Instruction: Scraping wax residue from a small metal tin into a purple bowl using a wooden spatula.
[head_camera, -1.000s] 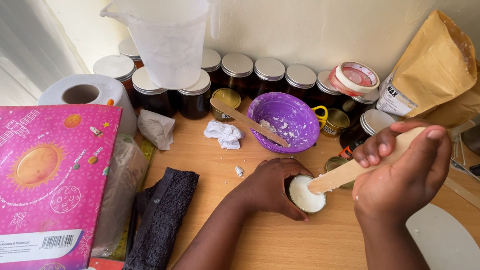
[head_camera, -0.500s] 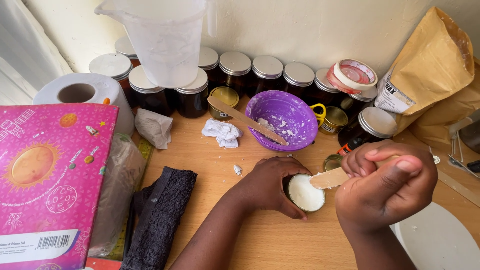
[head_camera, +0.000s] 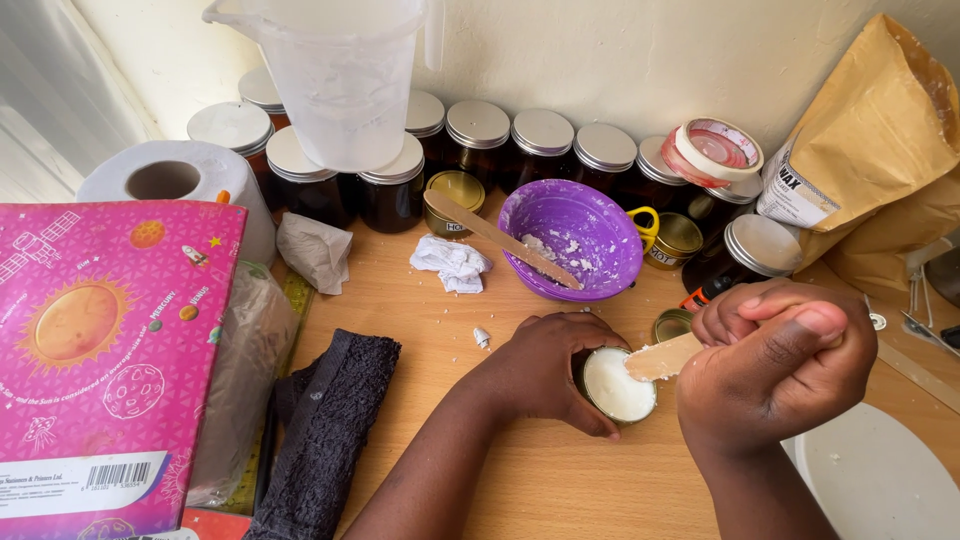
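My left hand (head_camera: 540, 368) wraps around a small round tin (head_camera: 617, 385) filled with white wax, tilting it on the wooden table (head_camera: 420, 330). My right hand (head_camera: 780, 365) grips a flat wooden stick (head_camera: 662, 357) whose tip rests on the wax surface. Just behind stands a purple bowl (head_camera: 580, 238) with white wax crumbs and a second wooden stick (head_camera: 495, 236) lying across it.
Dark jars with silver lids (head_camera: 540, 145) line the wall, with a clear plastic jug (head_camera: 345, 75) on top of some. A brown paper bag (head_camera: 880, 150) stands right, a pink box (head_camera: 100, 350) and toilet roll (head_camera: 165, 180) left, a dark cloth (head_camera: 325, 430) and a white plate (head_camera: 880, 480) in front.
My right hand has lowered and turned inward, bringing the stick's tip down onto the wax in the tin. My left hand stays on the tin.
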